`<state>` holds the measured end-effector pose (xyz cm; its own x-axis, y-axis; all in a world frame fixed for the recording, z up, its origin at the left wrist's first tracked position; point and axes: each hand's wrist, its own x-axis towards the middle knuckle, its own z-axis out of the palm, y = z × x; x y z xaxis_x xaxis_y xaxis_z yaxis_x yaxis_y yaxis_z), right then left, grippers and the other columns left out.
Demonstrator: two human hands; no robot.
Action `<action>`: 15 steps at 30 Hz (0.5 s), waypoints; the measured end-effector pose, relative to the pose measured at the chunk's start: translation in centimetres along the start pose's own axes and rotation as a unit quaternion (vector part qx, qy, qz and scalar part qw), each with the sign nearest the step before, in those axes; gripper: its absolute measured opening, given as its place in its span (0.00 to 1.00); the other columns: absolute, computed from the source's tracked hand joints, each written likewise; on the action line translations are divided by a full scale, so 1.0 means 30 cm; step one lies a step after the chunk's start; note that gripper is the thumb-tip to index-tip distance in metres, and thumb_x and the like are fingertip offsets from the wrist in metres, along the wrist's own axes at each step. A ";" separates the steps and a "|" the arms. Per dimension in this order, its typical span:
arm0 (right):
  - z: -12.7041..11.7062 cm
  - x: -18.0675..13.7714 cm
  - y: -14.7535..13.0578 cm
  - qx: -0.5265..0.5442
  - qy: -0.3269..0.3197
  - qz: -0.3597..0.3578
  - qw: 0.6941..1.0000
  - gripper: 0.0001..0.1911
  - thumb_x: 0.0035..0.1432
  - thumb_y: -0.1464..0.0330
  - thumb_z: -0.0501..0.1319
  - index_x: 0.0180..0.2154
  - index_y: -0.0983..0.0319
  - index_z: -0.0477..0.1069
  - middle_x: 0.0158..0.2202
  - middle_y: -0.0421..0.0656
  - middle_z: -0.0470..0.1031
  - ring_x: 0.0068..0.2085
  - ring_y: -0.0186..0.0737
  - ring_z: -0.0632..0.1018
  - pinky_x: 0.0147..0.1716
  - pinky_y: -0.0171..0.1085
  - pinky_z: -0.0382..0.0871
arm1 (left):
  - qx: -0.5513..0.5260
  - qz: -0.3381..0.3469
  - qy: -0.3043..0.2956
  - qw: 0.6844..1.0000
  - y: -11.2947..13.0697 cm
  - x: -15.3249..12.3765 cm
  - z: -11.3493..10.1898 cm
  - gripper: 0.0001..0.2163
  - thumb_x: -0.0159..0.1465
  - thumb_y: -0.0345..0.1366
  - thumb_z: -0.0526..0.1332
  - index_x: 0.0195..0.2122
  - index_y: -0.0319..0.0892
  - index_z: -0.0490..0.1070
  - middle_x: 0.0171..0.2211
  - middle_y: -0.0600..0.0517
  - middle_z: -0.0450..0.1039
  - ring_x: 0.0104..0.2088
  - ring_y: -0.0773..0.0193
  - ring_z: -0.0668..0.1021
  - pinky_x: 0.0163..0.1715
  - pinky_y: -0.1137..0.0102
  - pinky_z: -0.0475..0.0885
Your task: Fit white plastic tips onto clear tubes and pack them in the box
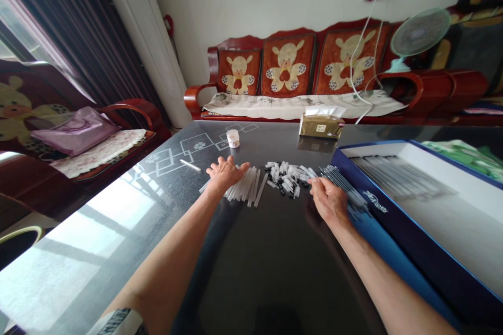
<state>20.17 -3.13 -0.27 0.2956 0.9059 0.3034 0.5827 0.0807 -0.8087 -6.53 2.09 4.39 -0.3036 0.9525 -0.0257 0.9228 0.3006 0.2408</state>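
Note:
My left hand (225,174) lies palm down over a row of white translucent tubes (245,186), like pen barrels, its fingers spread. It hides part of the row. My right hand (329,201) is closed in a pinch at the right edge of a heap of small white and black caps (286,178). A pale piece shows by its fingertips, but I cannot tell whether it is held. Right beside this hand is a bundle of thin grey sticks (340,180), like pen refills. A single white pen-like stick (190,165) lies left of my left hand.
A large blue box (396,214) with a white inside stands at right, holding a row of thin grey pen-like sticks (393,170). Farther back on the dark glossy table (275,261) are a small white tub (233,138) and a tissue pack (321,125). Green-white cloth (467,154) lies behind the box.

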 end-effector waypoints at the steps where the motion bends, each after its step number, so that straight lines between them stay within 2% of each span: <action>1: 0.000 0.000 0.000 -0.002 0.000 -0.001 1.000 0.27 0.55 0.51 0.48 0.34 0.64 0.78 0.22 0.46 0.76 0.24 0.41 0.74 0.28 0.37 0.63 | 0.000 -0.004 -0.005 1.000 -0.019 0.003 -0.001 0.35 0.58 0.65 0.48 0.56 0.44 0.64 0.57 0.37 0.63 0.57 0.35 0.66 0.55 0.44 0.55; 5: 0.001 0.001 0.006 -0.017 0.000 -0.007 1.000 0.27 0.56 0.52 0.48 0.33 0.63 0.77 0.23 0.46 0.77 0.26 0.42 0.74 0.29 0.37 0.63 | 0.000 -0.013 -0.024 1.000 -0.074 0.000 0.025 0.33 0.59 0.64 0.45 0.54 0.46 0.66 0.58 0.37 0.63 0.58 0.36 0.65 0.53 0.44 0.57; 10: 0.004 0.003 0.011 -0.014 -0.003 -0.004 1.000 0.27 0.55 0.52 0.48 0.35 0.64 0.78 0.23 0.46 0.77 0.25 0.42 0.74 0.29 0.38 0.63 | -0.020 0.019 -0.026 0.999 -0.074 -0.004 0.030 0.34 0.60 0.64 0.43 0.56 0.44 0.63 0.55 0.36 0.65 0.56 0.38 0.67 0.50 0.49 0.63; 13: 0.004 0.003 0.008 -0.008 -0.002 -0.001 1.000 0.27 0.55 0.52 0.49 0.34 0.64 0.78 0.22 0.45 0.76 0.24 0.42 0.74 0.27 0.37 0.63 | -0.002 0.023 0.001 1.000 -0.099 0.030 0.000 0.32 0.62 0.62 0.44 0.56 0.44 0.63 0.56 0.36 0.64 0.56 0.39 0.67 0.52 0.48 0.62; 15: 0.003 0.002 0.007 -0.009 -0.002 -0.005 1.000 0.26 0.55 0.52 0.49 0.34 0.64 0.78 0.23 0.45 0.77 0.24 0.42 0.74 0.27 0.37 0.63 | 0.022 -0.015 0.033 0.999 -0.138 0.060 -0.015 0.30 0.63 0.60 0.44 0.55 0.45 0.66 0.58 0.38 0.63 0.59 0.36 0.63 0.54 0.44 0.58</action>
<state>20.25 -3.01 -0.46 0.2876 0.9066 0.3088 0.5987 0.0815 -0.7968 -11.02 2.54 3.77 -0.3440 0.9384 0.0324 0.9225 0.3314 0.1977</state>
